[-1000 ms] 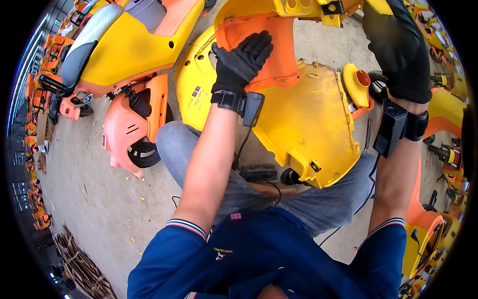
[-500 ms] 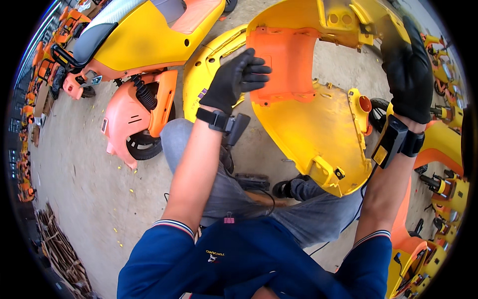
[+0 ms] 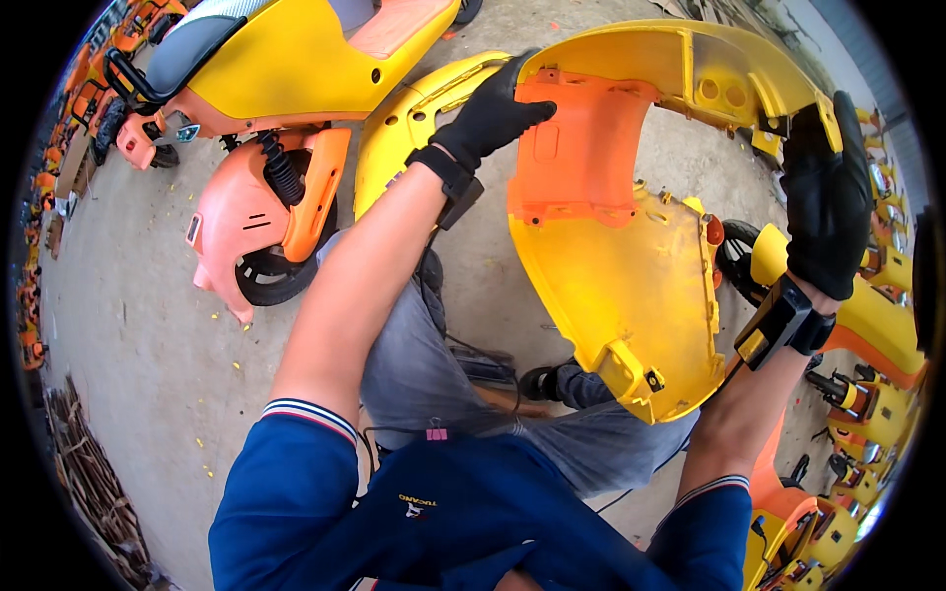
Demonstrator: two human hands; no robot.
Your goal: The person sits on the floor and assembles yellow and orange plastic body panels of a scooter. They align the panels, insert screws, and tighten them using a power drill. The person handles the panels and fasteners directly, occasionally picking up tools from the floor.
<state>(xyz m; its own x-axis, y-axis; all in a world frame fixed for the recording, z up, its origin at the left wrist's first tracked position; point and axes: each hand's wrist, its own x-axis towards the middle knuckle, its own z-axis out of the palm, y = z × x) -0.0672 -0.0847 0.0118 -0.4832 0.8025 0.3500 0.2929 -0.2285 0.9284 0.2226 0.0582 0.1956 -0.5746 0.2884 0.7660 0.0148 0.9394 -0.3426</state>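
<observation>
A large curved scooter body panel (image 3: 641, 286), yellow with an orange middle section (image 3: 583, 148), is raised in front of me, its inner side with clips and tabs facing me. My left hand (image 3: 493, 113), in a black glove, grips its upper left edge; the thumb lies over the orange section and the fingers pass behind. My black-gloved right hand (image 3: 830, 202) is closed round the right end of the yellow upper arm, fingers upright along its outside. The panel's lower end hangs above my lap. Behind my left hand lies another yellow panel (image 3: 394, 138) on the floor.
A yellow and orange scooter (image 3: 296, 69) stands at the far left, with a pink-orange front fender (image 3: 232, 217) and wheel below it. More scooters (image 3: 867, 414) line the right side. Brown strips (image 3: 94, 483) are piled at the lower left on the concrete floor (image 3: 148, 325).
My left hand has gone from open beside the orange section to gripping the panel's upper left edge. The panel has shifted slightly right and down in view, with my right hand still on its end.
</observation>
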